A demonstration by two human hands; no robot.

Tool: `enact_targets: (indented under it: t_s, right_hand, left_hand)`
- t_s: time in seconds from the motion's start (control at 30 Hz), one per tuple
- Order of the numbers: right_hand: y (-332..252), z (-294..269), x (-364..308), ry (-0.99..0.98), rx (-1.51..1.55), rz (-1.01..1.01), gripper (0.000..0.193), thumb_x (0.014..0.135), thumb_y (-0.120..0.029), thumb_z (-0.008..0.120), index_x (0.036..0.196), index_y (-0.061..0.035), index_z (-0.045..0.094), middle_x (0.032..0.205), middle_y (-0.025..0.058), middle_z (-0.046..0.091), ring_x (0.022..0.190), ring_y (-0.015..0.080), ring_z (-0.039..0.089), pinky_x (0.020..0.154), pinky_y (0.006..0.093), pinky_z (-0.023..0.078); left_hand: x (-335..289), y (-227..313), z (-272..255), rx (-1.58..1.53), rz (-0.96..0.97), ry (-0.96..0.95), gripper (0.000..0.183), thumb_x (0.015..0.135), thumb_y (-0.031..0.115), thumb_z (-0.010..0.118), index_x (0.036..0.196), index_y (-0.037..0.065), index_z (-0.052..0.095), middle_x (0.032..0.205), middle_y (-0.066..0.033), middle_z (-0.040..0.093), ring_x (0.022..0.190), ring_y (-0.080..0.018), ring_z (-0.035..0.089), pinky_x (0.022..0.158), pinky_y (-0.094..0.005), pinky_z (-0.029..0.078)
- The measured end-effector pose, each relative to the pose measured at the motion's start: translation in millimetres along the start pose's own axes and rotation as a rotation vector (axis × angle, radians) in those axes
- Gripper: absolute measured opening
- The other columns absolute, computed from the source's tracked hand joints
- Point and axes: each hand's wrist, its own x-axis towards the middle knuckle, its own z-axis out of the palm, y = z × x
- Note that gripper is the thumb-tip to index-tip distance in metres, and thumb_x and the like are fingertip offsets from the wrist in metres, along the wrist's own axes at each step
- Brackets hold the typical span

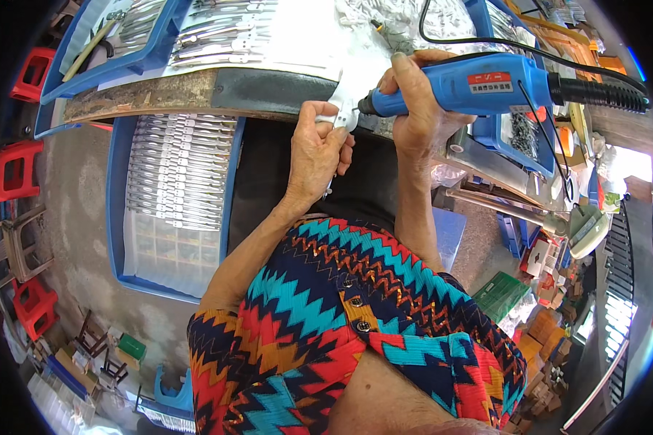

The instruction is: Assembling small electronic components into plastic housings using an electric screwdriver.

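Note:
My right hand (419, 105) grips a blue electric screwdriver (457, 85) with a black cord, pointing left. Its tip meets, or nearly meets, a flat silvery metal piece (346, 98) at the worktable's front edge. Between the thumb and fingers of my left hand (318, 154) that piece is held; a thin part of it seems to hang below the hand. My fingers cover much of it, and glare hides where the bit lands.
Left of my lap, a blue tray (115, 225) carries rows of similar long metal pieces. More lie on the table (152, 90) and in a blue bin (87, 85). At right, another blue bin (497, 145) holds small dark parts. A black cable (486, 41) loops above the screwdriver.

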Motion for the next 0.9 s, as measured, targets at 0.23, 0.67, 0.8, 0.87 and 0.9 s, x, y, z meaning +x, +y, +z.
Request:
enact_targets:
  t_s: [0.23, 0.67, 0.8, 0.87, 0.9]
  right_hand:
    - [1.3, 0.4, -1.2, 0.028, 0.061, 0.021, 0.022, 0.069, 0.001, 0.069, 0.086, 0.0016, 0.055, 0.063, 0.0065, 0.061, 0.052, 0.0129, 0.061, 0.050, 0.0237, 0.049]
    - [1.8, -1.5, -0.4, 0.030, 0.066, 0.004, 0.019, 0.069, 0.000, 0.069, 0.083, 0.0022, 0.056, 0.060, 0.0059, 0.060, 0.051, 0.0126, 0.060, 0.050, 0.0217, 0.046]
    - [3.2, -3.2, 1.0, 0.023, -0.007, -0.032, 0.016, 0.072, -0.002, 0.065, 0.084, 0.0043, 0.055, 0.057, 0.0073, 0.057, 0.049, 0.0138, 0.056, 0.051, 0.0258, 0.046]
    - [4.5, -4.9, 1.6, 0.014, -0.060, -0.086, 0.015, 0.073, 0.000, 0.062, 0.084, 0.0069, 0.054, 0.056, 0.0100, 0.054, 0.046, 0.0171, 0.054, 0.048, 0.0295, 0.046]
    - [4.4, -6.2, 1.7, 0.012, -0.053, -0.054, 0.015, 0.073, -0.003, 0.064, 0.084, 0.0038, 0.056, 0.055, 0.0061, 0.057, 0.049, 0.0126, 0.054, 0.056, 0.0262, 0.046]
  left_hand:
    - [-0.2, 0.8, -0.2, 0.012, -0.016, 0.000, 0.019, 0.088, 0.003, 0.048, 0.102, 0.002, 0.036, 0.065, -0.0066, 0.054, 0.045, -0.0066, 0.047, 0.036, -0.0190, 0.035]
    - [0.2, -3.2, -6.0, -0.021, -0.013, -0.040, 0.027, 0.086, -0.001, 0.048, 0.109, 0.000, 0.034, 0.072, -0.0117, 0.057, 0.049, -0.0080, 0.049, 0.038, -0.0189, 0.037]
    - [1.1, -5.3, -6.6, -0.028, -0.009, -0.049, 0.027, 0.086, -0.001, 0.048, 0.109, 0.000, 0.034, 0.072, -0.0117, 0.057, 0.049, -0.0076, 0.048, 0.038, -0.0186, 0.037]
    - [1.3, -7.3, -5.8, -0.038, 0.011, -0.049, 0.020, 0.088, 0.002, 0.047, 0.105, 0.003, 0.035, 0.068, -0.0077, 0.054, 0.046, -0.0053, 0.046, 0.035, -0.0180, 0.034]
    - [1.6, -7.6, -6.1, -0.039, 0.010, -0.047, 0.020, 0.088, 0.002, 0.047, 0.105, 0.003, 0.035, 0.068, -0.0077, 0.054, 0.046, -0.0053, 0.046, 0.035, -0.0180, 0.034]
